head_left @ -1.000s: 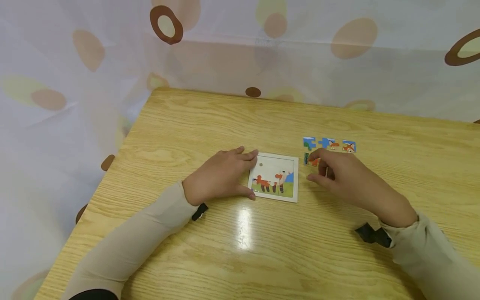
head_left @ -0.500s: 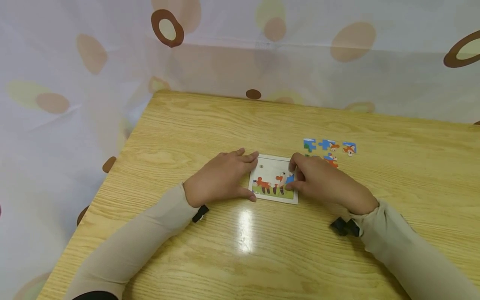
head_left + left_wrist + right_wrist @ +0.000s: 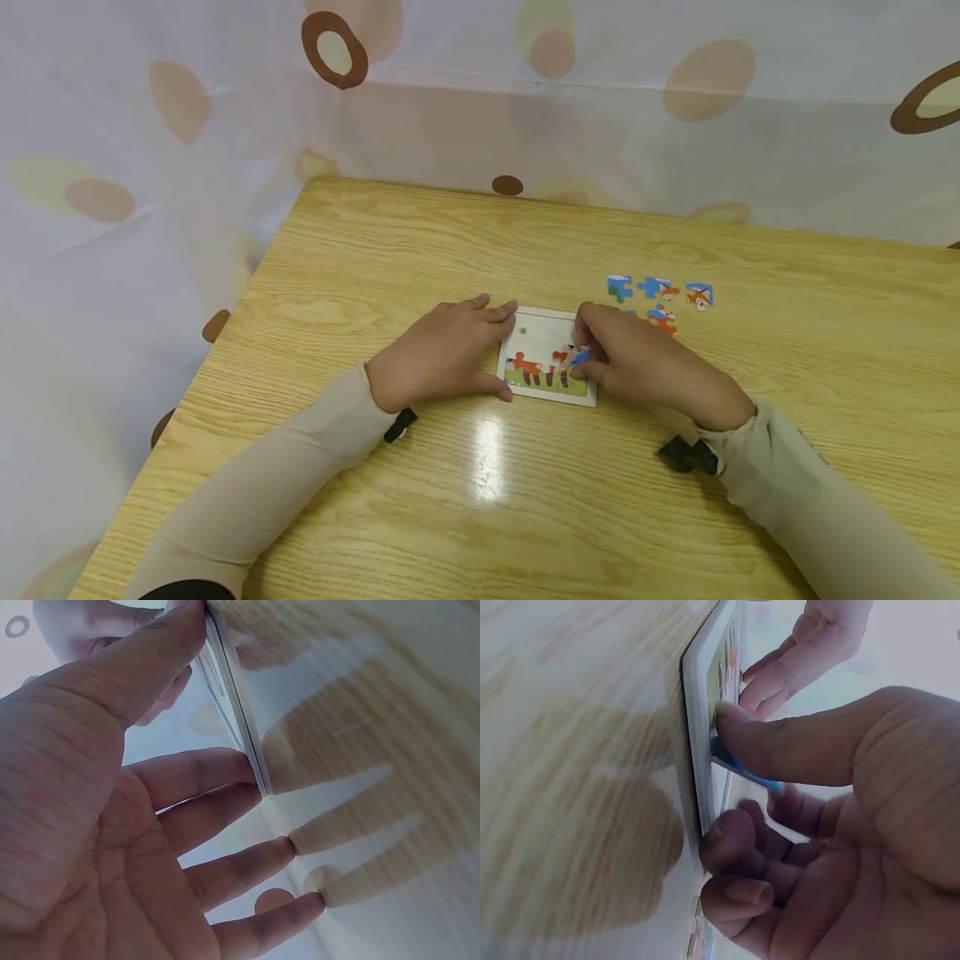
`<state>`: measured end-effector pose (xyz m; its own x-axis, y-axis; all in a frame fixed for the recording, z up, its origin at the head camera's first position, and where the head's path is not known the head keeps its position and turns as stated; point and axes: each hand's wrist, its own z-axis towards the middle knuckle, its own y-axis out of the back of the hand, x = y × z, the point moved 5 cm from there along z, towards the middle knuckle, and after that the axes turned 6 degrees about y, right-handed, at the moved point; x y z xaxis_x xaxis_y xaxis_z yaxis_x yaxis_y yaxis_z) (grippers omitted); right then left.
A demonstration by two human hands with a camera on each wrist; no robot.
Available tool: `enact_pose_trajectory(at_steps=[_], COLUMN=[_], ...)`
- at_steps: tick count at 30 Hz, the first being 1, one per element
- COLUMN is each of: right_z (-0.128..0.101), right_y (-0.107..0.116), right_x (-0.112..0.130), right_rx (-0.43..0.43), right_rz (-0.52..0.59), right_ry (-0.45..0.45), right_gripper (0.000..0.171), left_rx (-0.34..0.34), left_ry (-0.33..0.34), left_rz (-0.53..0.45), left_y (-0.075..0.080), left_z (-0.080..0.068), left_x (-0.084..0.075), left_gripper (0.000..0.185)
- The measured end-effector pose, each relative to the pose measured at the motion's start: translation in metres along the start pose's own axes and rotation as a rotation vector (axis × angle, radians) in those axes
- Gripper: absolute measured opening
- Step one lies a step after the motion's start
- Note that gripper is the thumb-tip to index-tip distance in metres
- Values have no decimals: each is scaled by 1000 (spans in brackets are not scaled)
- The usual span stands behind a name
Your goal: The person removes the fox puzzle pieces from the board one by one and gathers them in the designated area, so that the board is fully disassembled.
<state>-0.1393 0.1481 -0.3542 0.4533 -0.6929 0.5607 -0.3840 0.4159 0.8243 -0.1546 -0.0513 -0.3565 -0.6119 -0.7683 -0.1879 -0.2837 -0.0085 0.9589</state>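
A small puzzle board (image 3: 547, 358) lies flat on the wooden desk (image 3: 525, 483), between the two hands. The left hand (image 3: 438, 354) rests against the board's left edge: its thumb touches the near left corner and its fingers (image 3: 225, 776) lie nearly straight along the far left side, holding nothing. In the left wrist view the fingers are spread and relaxed, two of them at the board's edge (image 3: 240, 720) and the other fingertips down on the desk.

The right hand (image 3: 641, 362) is at the board's right side. Its grip is closed on a blue puzzle piece (image 3: 746, 774), pinched between the thumb above and a curled finger below. The piece sits tilted at the board's right edge (image 3: 701, 735), with one end touching the board and the other end raised off it. In the head view only a bit of blue (image 3: 581, 357) shows at the fingertips, just over the lower right part of the board's picture. The other fingers are curled under the palm.

Four loose puzzle pieces (image 3: 660, 293) lie on the desk just beyond the right hand, near the board's far right corner. A spotted curtain (image 3: 187, 108) hangs behind the desk.
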Motion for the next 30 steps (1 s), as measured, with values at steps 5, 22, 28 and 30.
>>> enact_pose_trajectory(at_steps=[5, 22, 28, 30], right_z=[0, -33, -64, -71], right_y=[0, 54, 67, 69], right_x=[3, -43, -80, -89], right_rx=[2, -156, -175, -188], right_rz=[0, 7, -127, -157], right_ry=[79, 94, -26, -51], right_gripper=[20, 13, 21, 23], left_rx=[5, 13, 19, 16], left_ry=[-2, -12, -7, -9], left_rz=[2, 13, 23, 22], left_y=[2, 0, -1, 0], left_z=[-1, -1, -1, -1], left_x=[-1, -1, 0, 0], left_gripper=[98, 98, 100, 100])
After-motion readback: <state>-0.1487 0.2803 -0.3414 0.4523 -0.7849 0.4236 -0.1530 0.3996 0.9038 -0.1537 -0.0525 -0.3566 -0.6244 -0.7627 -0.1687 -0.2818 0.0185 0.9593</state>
